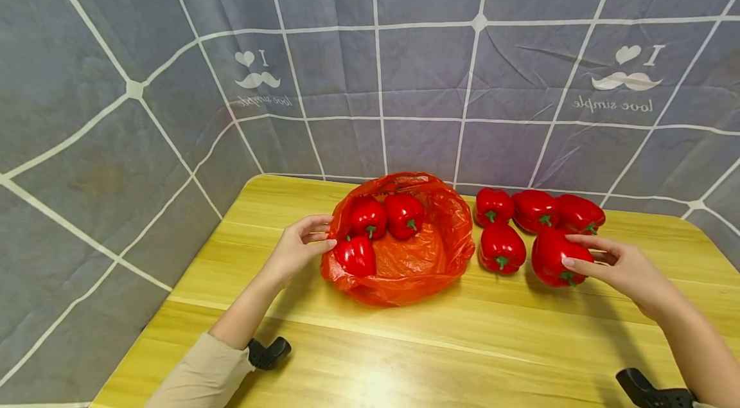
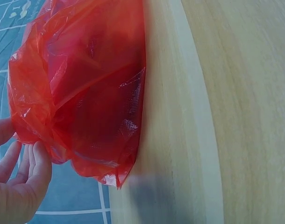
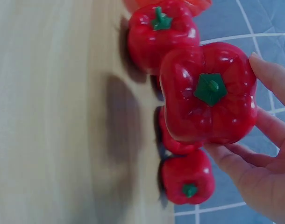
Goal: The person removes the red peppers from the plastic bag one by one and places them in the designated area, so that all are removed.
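Note:
An open red plastic bag stands on the table with its rim spread wide. Inside it, three red bell peppers with green stems lie toward the left and back. My left hand pinches the bag's left rim between thumb and fingers; the left wrist view shows the fingers against the thin plastic. Held in my right hand is another red bell pepper, raised off the table, its green stem facing the right wrist camera. Thumb and fingers grip its sides.
Several more red bell peppers sit in a cluster to the right of the bag. The wooden table ends at a grey hanging cloth with white lines, behind and to the left. Black wrist mounts are on both forearms.

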The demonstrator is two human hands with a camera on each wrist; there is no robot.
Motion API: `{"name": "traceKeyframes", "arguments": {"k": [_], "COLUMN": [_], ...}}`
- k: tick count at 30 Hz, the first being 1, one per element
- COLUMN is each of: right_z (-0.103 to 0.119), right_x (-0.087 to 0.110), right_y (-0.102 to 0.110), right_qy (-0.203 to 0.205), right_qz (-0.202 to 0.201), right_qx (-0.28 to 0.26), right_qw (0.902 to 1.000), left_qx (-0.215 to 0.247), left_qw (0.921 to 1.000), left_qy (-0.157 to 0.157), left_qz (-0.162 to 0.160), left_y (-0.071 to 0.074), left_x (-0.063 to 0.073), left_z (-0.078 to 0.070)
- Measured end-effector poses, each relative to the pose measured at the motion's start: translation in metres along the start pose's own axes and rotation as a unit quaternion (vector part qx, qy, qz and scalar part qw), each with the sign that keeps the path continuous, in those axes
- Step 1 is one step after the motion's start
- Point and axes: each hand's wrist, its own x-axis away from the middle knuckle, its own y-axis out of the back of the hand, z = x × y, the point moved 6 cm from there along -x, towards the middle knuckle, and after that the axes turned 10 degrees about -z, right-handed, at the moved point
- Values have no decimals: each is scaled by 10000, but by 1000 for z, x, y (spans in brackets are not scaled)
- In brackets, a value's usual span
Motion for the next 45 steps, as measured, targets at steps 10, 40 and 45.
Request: {"name": "traceKeyframes", "arguments": {"k": [10, 40, 45], "right_z": [-10, -22, -23], "right_x": [-2, -19, -17], "right_y": [-11, -24, -22], "right_qy": [-99, -155, -161], "right_qz": [-19, -135, -168], "right_qx": [-110, -688, -761], "right_qw": [9999, 9974, 9968], "left_qx": [35, 116, 121], "left_qw": [10000, 9999, 9999], "left_qy": [16, 13, 27], "left_qz": [-25, 27, 30], "left_y": [-1, -3, -4], "left_x": [0, 0, 0], "left_z": [1, -1, -1]}}
